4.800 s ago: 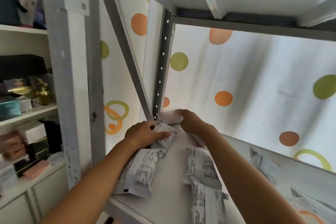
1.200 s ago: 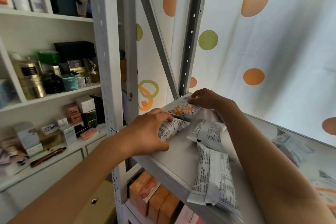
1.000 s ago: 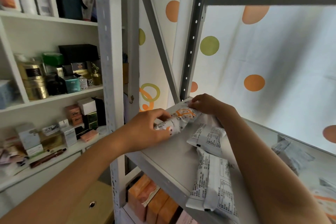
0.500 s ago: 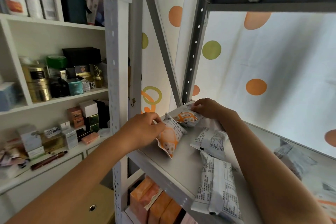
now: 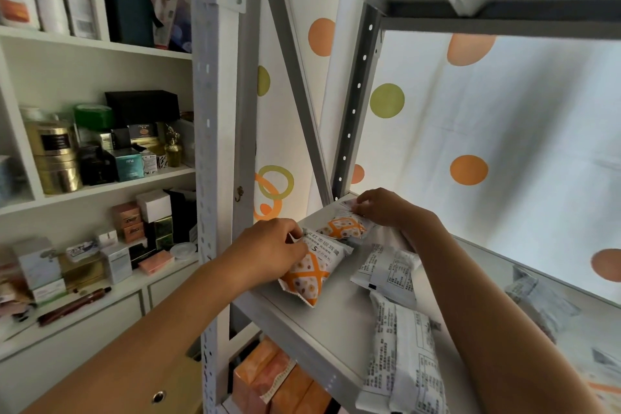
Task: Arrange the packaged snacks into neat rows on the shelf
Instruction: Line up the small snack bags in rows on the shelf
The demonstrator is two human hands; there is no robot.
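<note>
A: Head cam, only 1 view. Where's each hand?

B: L hand [image 5: 268,250] is on the front-left corner of the shelf [image 5: 329,316], fingers pinched on the top edge of the near orange snack pack [image 5: 314,267]. Pack's face-up, orange X print showing, and it lies flat on the board.

A: R hand?

B: R hand [image 5: 383,208] is further back, near the rear upright [image 5: 353,124]. Fingertips closed on the far end of the 2nd orange pack [image 5: 346,227], also face-up. There's a pale edge of sthg behind it, too hidden to call.

A: Long axes?

B: Near pack runs diag., top end by the L thumb, bottom end pointing to the shelf's front edge. 2nd pack is just behind it, ends close or touching, can't tell which. Roughly 1 line front to back.

A: What's left?

B: 2 white packs, label side up. White pack [image 5: 386,270] sits right of the near orange 1, under the R forearm. Front white pack [image 5: 403,356] is closer to the edge, long axis front-to-back. More packs blurred far right.

A: Which hand takes the next 1?

B: My guess: R, since both white packs lie on its side w/ the arm right over them. L is nearer the orange row, so it'd square that up.
</note>
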